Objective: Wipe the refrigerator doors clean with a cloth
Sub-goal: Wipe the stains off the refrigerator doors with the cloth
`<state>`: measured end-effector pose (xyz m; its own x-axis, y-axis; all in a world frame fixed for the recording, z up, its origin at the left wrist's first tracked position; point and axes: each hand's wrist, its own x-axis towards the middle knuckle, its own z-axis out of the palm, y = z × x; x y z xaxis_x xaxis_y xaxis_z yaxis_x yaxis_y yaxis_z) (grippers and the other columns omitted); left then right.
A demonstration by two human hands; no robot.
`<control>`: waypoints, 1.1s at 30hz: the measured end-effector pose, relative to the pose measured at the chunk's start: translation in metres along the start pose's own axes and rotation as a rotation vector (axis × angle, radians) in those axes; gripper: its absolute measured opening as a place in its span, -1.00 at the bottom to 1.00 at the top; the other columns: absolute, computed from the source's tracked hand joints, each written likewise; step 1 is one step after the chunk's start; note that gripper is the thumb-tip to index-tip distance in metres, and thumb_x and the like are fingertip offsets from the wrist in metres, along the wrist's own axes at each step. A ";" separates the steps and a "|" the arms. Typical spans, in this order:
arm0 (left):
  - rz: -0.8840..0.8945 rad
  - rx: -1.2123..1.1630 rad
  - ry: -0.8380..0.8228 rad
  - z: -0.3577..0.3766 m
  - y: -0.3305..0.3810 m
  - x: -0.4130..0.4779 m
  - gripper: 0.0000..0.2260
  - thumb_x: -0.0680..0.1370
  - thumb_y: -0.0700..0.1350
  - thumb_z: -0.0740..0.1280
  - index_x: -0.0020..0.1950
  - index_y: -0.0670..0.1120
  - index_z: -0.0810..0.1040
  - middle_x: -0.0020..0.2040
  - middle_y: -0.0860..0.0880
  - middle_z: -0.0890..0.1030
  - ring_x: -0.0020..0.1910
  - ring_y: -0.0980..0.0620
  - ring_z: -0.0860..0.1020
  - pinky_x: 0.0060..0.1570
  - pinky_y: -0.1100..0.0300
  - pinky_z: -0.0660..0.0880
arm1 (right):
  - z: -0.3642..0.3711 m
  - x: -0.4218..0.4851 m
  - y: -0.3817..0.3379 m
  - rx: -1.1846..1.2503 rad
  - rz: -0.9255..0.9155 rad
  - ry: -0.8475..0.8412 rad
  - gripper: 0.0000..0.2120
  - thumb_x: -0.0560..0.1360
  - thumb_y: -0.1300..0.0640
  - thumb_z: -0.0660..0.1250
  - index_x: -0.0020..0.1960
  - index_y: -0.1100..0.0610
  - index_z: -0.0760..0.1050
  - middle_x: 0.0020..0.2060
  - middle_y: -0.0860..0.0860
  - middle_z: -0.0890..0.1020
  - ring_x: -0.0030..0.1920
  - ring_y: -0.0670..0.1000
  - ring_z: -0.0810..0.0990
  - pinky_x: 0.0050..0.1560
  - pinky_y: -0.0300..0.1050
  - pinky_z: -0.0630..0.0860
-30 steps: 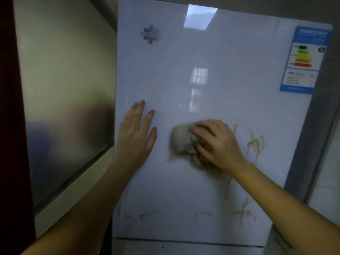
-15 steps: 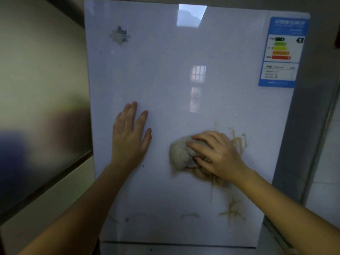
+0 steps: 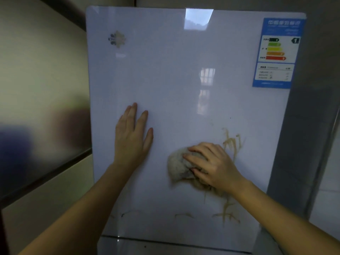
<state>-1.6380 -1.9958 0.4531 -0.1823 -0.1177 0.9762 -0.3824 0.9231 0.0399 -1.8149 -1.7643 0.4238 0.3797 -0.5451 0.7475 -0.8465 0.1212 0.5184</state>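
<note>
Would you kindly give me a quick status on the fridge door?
Left hand flat on refrigerator door. Right hand presses cloth there. Yellowish streaks remain. Nothing in the way.

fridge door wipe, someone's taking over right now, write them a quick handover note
Left hand: open, flat on the upper refrigerator door, bracing it.
Right hand: fingers pressing a bunched grey cloth against the door, lower middle.
Done: the upper and left parts of the door look clean.
Left: yellowish-brown streaks just above and right of the cloth, more drips below it, and short dark marks along the bottom edge. Lower door barely in view; its state is unclear.
</note>
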 end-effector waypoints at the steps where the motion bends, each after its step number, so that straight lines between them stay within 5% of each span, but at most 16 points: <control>1: 0.022 0.004 0.003 0.001 0.003 -0.001 -0.54 0.64 0.03 0.22 0.51 -0.12 0.36 0.58 -0.21 0.26 0.56 -0.22 0.25 0.48 -0.10 0.25 | -0.004 0.000 0.004 -0.002 0.006 0.009 -0.66 0.52 0.06 0.41 0.27 0.08 0.64 0.19 0.10 0.65 0.18 0.14 0.55 0.07 0.04 0.51; 10: 0.042 0.030 -0.013 0.008 0.016 -0.004 -0.52 0.63 0.05 0.21 0.52 -0.10 0.35 0.59 -0.21 0.25 0.58 -0.22 0.21 0.48 -0.13 0.24 | -0.052 0.036 0.065 -0.029 0.305 0.199 -0.61 0.49 0.09 0.45 0.30 0.14 0.61 0.19 0.12 0.62 0.19 0.20 0.54 0.14 0.13 0.50; 18: 0.071 0.065 -0.039 0.007 0.021 -0.005 -0.49 0.63 0.06 0.18 0.53 -0.13 0.33 0.59 -0.23 0.24 0.58 -0.24 0.21 0.48 -0.14 0.24 | -0.022 -0.031 0.041 -0.022 -0.043 -0.023 -0.63 0.52 0.07 0.41 0.32 0.07 0.59 0.21 0.12 0.64 0.17 0.18 0.58 0.07 0.11 0.57; 27: 0.118 0.049 0.012 0.026 0.038 -0.011 -0.49 0.63 0.05 0.20 0.54 -0.13 0.33 0.59 -0.23 0.24 0.59 -0.24 0.19 0.52 -0.23 0.20 | -0.066 -0.016 0.087 -0.064 0.282 0.171 -0.60 0.51 0.12 0.45 0.34 0.16 0.59 0.22 0.15 0.61 0.21 0.21 0.54 0.19 0.15 0.51; 33: 0.112 0.043 0.016 0.028 0.038 -0.011 -0.48 0.63 0.07 0.17 0.55 -0.11 0.31 0.60 -0.21 0.23 0.59 -0.23 0.18 0.53 -0.22 0.18 | -0.043 -0.057 0.065 -0.050 0.078 0.053 -0.58 0.53 0.09 0.42 0.37 0.10 0.54 0.24 0.12 0.60 0.20 0.17 0.54 0.11 0.10 0.53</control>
<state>-1.6758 -1.9700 0.4375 -0.2118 -0.0082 0.9773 -0.3993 0.9134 -0.0789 -1.8752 -1.6896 0.4332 0.3337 -0.4883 0.8064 -0.8551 0.2033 0.4770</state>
